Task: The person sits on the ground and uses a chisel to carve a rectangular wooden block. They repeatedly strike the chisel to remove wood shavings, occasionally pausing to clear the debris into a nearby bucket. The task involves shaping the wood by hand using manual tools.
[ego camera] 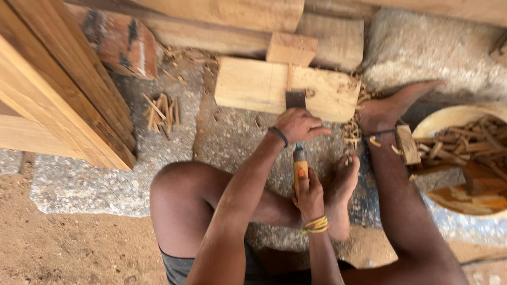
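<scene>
Chisel (299, 153) in both hands, on block (253, 84)

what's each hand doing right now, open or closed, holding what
Left hand: closed over the chisel near its blade, against the wood block.
Right hand: closed around the chisel's orange handle.

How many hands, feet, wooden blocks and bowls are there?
Hands: 2, the left hand and right hand, both on the chisel
Bare feet: 2, one by the block, one near the handle
Pale wooden blocks: 2, large and small
Bowl of wood pieces: 1
Total: 7
</scene>
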